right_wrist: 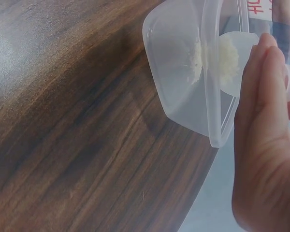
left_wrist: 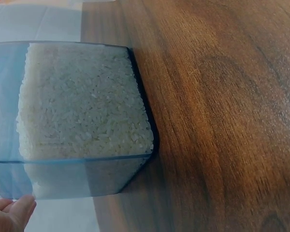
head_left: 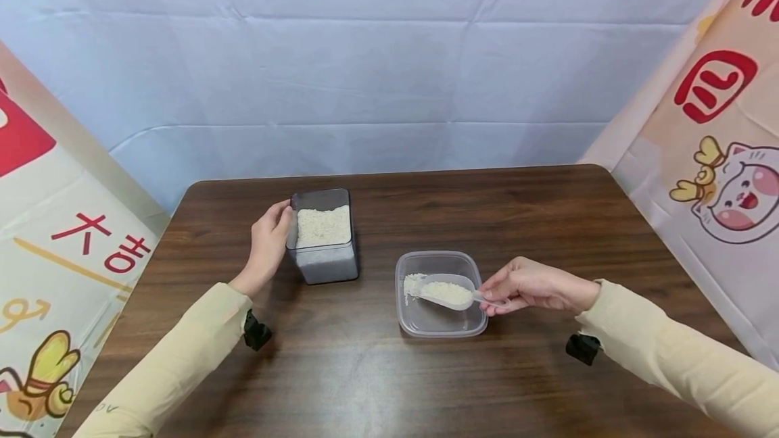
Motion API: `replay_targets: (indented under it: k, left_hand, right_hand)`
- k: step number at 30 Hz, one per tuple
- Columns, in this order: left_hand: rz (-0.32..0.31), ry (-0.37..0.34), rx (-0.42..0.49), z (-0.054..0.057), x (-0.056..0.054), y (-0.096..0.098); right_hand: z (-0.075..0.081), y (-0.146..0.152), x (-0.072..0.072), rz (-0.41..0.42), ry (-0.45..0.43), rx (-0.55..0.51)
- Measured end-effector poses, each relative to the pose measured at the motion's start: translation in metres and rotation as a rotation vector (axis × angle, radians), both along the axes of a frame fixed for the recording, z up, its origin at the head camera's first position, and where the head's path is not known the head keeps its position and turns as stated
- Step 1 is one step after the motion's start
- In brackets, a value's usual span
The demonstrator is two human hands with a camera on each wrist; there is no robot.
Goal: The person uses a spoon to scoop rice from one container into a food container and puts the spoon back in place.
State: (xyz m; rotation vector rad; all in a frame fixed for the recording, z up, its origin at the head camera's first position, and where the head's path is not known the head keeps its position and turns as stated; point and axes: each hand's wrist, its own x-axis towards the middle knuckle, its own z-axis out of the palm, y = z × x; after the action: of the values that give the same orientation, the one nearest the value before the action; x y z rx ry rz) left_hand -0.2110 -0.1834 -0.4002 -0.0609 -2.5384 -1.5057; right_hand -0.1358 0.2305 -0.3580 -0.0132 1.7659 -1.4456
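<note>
In the head view, my left hand [head_left: 268,235] holds a tinted see-through container [head_left: 324,269] by its left side, near the rim. White rice [left_wrist: 87,96] fills much of it. My right hand [head_left: 532,286] pinches the handle of a translucent scoop [head_left: 477,282] between thumb and fingers. Rice lies in the scoop's bowl, which is held over a shallow clear plastic box [head_left: 435,326]. A small heap of rice [head_left: 412,286] shows at the box's left side, by the scoop's tip. In the right wrist view, my right hand [right_wrist: 266,130] partly covers the scoop.
Both containers stand on a dark wooden table [head_left: 365,384], the tinted one farther back and left of the box. A pale cloth [head_left: 365,73] hangs behind the table. Printed banners [head_left: 718,174] flank it on both sides.
</note>
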Motion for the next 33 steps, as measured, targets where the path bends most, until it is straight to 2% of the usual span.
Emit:
replay_targets:
  k: [10,17,33]
  left_hand:
    - [-0.006,-0.002,0.005,0.0022,0.0003,0.0015]
    - [-0.006,0.000,0.002,0.0024,0.0016,0.0012]
    - [0.001,0.011,-0.008,0.0054,0.0040,0.0006]
  right_hand:
    - [0.0018,-0.0010,-0.0008,-0.013,-0.012,-0.001]
    - [0.0042,-0.0010,-0.0006,0.012,0.010,-0.004]
    - [0.0062,-0.0005,-0.0025,-0.008,-0.021,-0.050]
